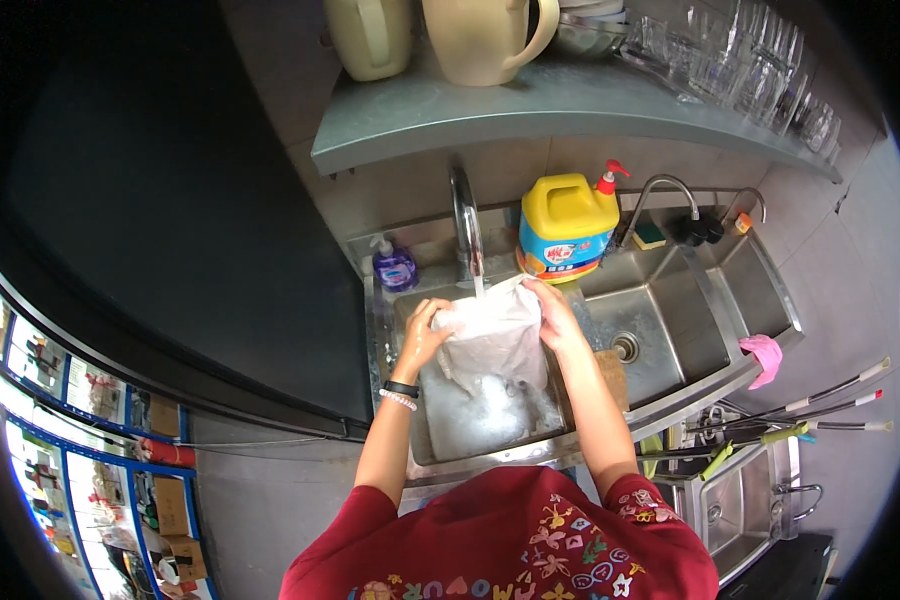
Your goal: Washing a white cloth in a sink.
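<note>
Both hands hold a wet white cloth or cloth bag [495,349] spread between them over the left basin of a steel sink [450,439]. My left hand [424,334] grips its left edge, and my right hand [556,311] grips its upper right corner. From the chrome faucet [465,217] water runs onto the upper part of the cloth. The lower end of the cloth hangs close to the water in the basin; bright glare hides whether it dips in.
A yellow detergent jug [568,225] and a purple soap bottle [395,266] flank the faucet. Above juts a metal shelf [570,105] with pitchers and glasses. Further basins [652,322] lie right, with a pink cloth [763,360] over the rim and mop handles [795,405] beyond.
</note>
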The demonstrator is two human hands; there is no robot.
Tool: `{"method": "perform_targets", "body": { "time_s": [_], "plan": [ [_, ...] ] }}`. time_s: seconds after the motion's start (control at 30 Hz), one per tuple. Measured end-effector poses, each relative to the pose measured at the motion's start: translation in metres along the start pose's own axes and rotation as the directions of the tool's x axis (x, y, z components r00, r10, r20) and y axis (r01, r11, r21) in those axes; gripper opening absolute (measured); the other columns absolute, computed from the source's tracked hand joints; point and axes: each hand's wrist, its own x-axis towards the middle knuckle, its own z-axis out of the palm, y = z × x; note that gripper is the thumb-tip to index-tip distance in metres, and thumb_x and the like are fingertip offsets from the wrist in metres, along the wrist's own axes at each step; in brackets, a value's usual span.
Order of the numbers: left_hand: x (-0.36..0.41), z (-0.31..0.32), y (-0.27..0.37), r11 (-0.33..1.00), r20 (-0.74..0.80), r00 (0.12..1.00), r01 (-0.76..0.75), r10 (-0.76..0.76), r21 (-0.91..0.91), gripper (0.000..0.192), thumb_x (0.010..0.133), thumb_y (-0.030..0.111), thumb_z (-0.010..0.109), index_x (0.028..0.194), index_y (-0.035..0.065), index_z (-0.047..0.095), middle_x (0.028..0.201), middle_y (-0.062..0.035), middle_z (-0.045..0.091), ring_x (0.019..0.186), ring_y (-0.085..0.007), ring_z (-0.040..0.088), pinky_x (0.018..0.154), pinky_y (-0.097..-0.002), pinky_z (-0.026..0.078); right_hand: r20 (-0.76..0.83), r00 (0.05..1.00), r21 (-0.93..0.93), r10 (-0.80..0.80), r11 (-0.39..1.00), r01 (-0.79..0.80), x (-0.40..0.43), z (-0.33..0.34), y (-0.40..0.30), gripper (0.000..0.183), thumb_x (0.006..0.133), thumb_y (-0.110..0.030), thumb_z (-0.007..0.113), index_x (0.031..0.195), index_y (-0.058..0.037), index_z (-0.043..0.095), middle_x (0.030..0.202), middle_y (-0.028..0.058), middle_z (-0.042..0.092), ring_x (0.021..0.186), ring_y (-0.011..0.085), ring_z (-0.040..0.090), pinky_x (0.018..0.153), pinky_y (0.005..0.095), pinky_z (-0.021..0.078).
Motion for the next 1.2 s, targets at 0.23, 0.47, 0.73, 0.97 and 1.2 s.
{"method": "perform_targets", "body": {
  "time_s": [0.23, 0.47, 0.73, 0.97, 1.2],
  "plan": [
    [0.000, -0.016, -0.013, 0.908, -0.124, 0.933, 0.289, -0.339, -0.303, 0.010, 0.078, 0.009, 0.064, 0.077, 0.0040, 0.055, 0.078, 0.0033, 0.054, 0.071, -0.0037, 0.048, 0.062, -0.0168, 0.038, -0.095, 0.978, -0.317, -0.185, 0.937, 0.146, -0.016, -0.023, -0.012, 0.021, 0.080, -0.016, 0.058, 0.091, 0.0016, 0.063, 0.089, 0.0060, 0.062, 0.083, 0.0116, 0.055, 0.075, 0.0232, 0.0414],
    [0.022, -0.016, 0.022, 0.990, -0.021, 0.990, 0.140, -0.140, 0.012, 0.023, 0.084, 0.023, 0.056, 0.079, 0.0003, 0.054, 0.059, -0.0052, 0.049, 0.056, -0.0088, 0.041, 0.052, -0.0250, 0.035, -0.197, 0.896, -0.596, -0.398, 0.774, 0.213, -0.019, -0.021, -0.023, 0.024, 0.082, -0.022, 0.058, 0.090, -0.0010, 0.064, 0.066, -0.0059, 0.052, 0.058, 0.0081, 0.046, 0.051, 0.0255, 0.0375],
    [0.022, -0.032, 0.069, 0.982, -0.069, 0.994, -0.072, 0.085, 0.173, 0.020, 0.082, 0.016, 0.056, 0.078, -0.0031, 0.054, 0.066, -0.0123, 0.051, 0.059, -0.0176, 0.049, 0.056, -0.0278, 0.039, 0.056, 0.714, -0.998, -0.697, -0.011, 0.067, -0.029, -0.019, -0.022, 0.027, 0.079, -0.033, 0.060, 0.086, -0.0073, 0.064, 0.073, 0.0175, 0.060, 0.071, 0.0356, 0.058, 0.063, 0.0419, 0.0438],
    [0.007, -0.058, 0.080, 0.975, -0.301, 0.950, -0.012, 0.079, 0.221, 0.014, 0.080, 0.010, 0.057, 0.080, -0.0032, 0.058, 0.067, -0.0104, 0.053, 0.059, -0.0178, 0.051, 0.055, -0.0262, 0.039, 0.044, 0.854, -0.723, -0.518, 0.574, 0.385, 0.008, -0.018, 0.030, 0.012, 0.083, -0.003, 0.053, 0.090, 0.0031, 0.060, 0.076, 0.0104, 0.061, 0.058, 0.0152, 0.062, 0.047, 0.0246, 0.0495],
    [-0.029, -0.063, 0.098, 0.963, -0.407, 0.906, 0.000, 0.113, 0.269, 0.010, 0.079, 0.006, 0.057, 0.078, -0.0039, 0.057, 0.067, -0.0105, 0.053, 0.058, -0.0182, 0.050, 0.054, -0.0260, 0.038, -0.042, 0.987, -0.231, -0.153, 0.963, 0.139, 0.028, 0.017, 0.064, 0.025, 0.090, -0.025, 0.042, 0.108, -0.0087, 0.050, 0.104, 0.0050, 0.050, 0.087, 0.0220, 0.057, 0.067, 0.0405, 0.0519]
  ]
}}
